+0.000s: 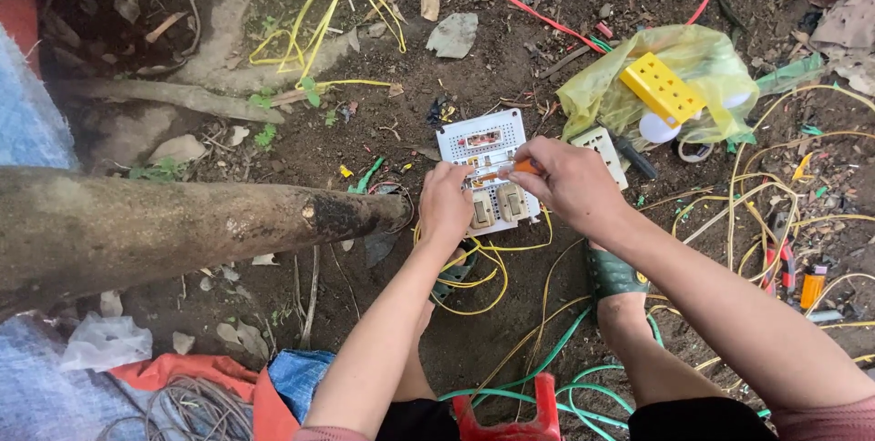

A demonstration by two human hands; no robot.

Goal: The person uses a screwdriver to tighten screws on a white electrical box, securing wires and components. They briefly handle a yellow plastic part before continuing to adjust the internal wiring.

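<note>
A white perforated switch board [484, 145] with two beige switches lies on the dirt in front of me. My left hand [445, 204] rests on its left edge, fingers curled against it beside the switches. My right hand [567, 181] grips an orange-handled screwdriver [521, 168], whose tip points left onto the board's middle. Yellow wires [474, 272] trail from under the board toward me.
A thick log [182, 227] lies across the left. A yellow plastic bag [679, 76] with a yellow perforated box and a white bulb sits at the right, beside a white socket plate [602, 149]. Red, green and yellow cables cross the ground; a red stool edge [510, 423] is below.
</note>
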